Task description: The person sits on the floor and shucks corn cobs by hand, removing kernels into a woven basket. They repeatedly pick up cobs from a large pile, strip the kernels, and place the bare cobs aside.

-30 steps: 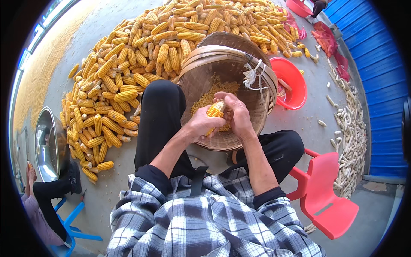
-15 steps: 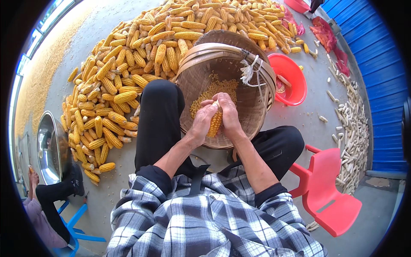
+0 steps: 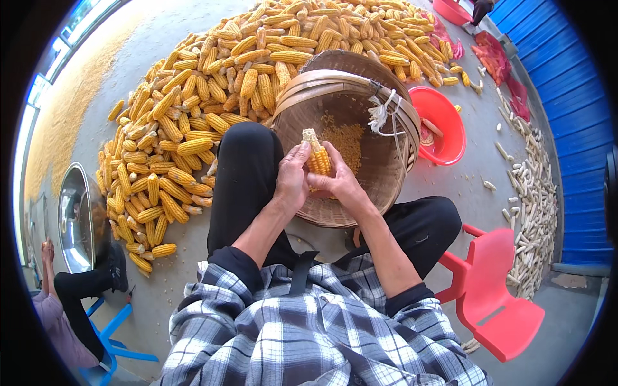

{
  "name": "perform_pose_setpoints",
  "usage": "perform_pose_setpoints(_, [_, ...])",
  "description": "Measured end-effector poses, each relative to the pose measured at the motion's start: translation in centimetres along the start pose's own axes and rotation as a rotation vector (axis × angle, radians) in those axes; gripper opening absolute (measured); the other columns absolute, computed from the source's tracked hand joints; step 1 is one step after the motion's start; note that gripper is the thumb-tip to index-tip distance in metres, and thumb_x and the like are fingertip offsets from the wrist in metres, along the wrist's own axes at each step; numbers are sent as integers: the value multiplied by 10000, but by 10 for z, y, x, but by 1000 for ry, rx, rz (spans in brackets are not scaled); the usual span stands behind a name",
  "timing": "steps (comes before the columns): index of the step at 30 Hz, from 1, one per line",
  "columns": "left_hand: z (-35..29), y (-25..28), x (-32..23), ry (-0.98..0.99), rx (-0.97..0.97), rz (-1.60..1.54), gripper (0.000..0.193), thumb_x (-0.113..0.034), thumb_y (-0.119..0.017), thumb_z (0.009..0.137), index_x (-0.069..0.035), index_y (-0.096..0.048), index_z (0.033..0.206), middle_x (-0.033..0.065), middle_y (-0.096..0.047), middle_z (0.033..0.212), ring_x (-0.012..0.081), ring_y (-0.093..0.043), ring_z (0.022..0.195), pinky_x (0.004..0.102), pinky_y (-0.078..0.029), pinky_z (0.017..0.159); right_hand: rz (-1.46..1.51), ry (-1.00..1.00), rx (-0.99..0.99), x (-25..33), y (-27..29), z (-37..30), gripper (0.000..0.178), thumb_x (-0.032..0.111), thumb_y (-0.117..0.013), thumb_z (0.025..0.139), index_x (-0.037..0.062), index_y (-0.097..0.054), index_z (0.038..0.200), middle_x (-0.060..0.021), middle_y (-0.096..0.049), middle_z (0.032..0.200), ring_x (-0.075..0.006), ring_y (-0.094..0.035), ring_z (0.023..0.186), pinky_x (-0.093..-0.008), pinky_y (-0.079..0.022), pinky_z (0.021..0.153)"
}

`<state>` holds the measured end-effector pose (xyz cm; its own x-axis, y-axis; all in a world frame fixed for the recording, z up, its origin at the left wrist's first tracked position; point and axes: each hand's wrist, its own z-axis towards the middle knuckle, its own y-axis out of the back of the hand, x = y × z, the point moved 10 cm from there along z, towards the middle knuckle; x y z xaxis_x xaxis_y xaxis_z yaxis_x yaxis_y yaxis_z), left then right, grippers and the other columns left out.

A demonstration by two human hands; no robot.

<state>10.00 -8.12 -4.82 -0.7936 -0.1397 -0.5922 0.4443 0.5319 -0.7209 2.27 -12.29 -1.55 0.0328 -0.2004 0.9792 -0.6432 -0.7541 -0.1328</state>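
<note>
"Between the L hand (image 3: 291, 179) and R hand (image 3: 342, 184), what've we got?"

"One corn cob (image 3: 320, 162), tilted, bare pale tip pointing away from wearer. Fingers of both hands curled round it, R thumb across the lower part. Undersides hidden, so can't tell exact finger placement there."

"Kernels on it?"

"Tip's stripped, middle's yellow & full on this side. Low end's behind the hands, n/v."

"Step, prob.?"

"IMO thumbing kernels off. To do it well: one hand steadies, other thumb pushes from bare edge into next row, since edge kernels have nothing bracing them. Short pushes, turn cob bit by bit, keep it above the basket (image 3: 393, 164) so bits drop in."

"Basket where?"

"Below the hands, at the knees (image 3: 248, 145). Woven, loose kernels (image 3: 347, 143) inside, white cord (image 3: 383, 114) tied near rim."

"Further out?"

"Big pile of corn (image 3: 187, 125) ahead & L; red basin (image 3: 450, 132) just R of basket; bare cobs (image 3: 534, 193) strewn along blue wall (image 3: 582, 161), far R. Red chair (image 3: 487, 276) near R knee. Steel bowl (image 3: 76, 222) far L, co-worker's hand (image 3: 47, 251) beside it."
</note>
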Motion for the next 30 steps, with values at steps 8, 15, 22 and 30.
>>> perform_pose_setpoints(8, [-13, -34, -28, -81, 189, 440, 318, -177, -625, 915, -26, -522, 1175, 47, -600, 1051, 122, -600, 955, 278, -494, 849, -45, -169, 101, 30, -2, -12, 659, 86, -712, 725, 33, -432, 1319, -16, -572, 912, -76, -531, 663, -207, -417, 509])
perform_pose_setpoints(15, [-11, -23, -25, -136, 62, 228, 196, -172, -689, 864, -82, -523, 811, -6, -563, 728, 56, -562, 592, 216, -480, 509, 101, -243, 234, 28, -22, -25, 451, 143, -698, 714, 38, -523, 1117, 1, -538, 782, -56, -492, 542, -194, -373, 414])
perform_pose_setpoints(22, [-2, -15, -23, -69, 19, 316, 272, -279, -715, 861, -67, -548, 900, -29, -539, 695, 41, -512, 546, 209, -430, 471, 55, -217, 141, 33, -8, -18, 419, 142, -694, 705, 42, -531, 1078, -1, -519, 731, -54, -422, 452, -197, -330, 383])
perform_pose_setpoints(30, [-16, -33, -44, -227, 71, 554, 237, -256, -706, 864, -72, -558, 851, -40, -523, 669, 7, -464, 559, 189, -384, 466, 183, -402, 255, 18, -16, -28, 339, 109, -676, 701, 48, -527, 999, -11, -498, 660, -44, -382, 406, -183, -295, 363])
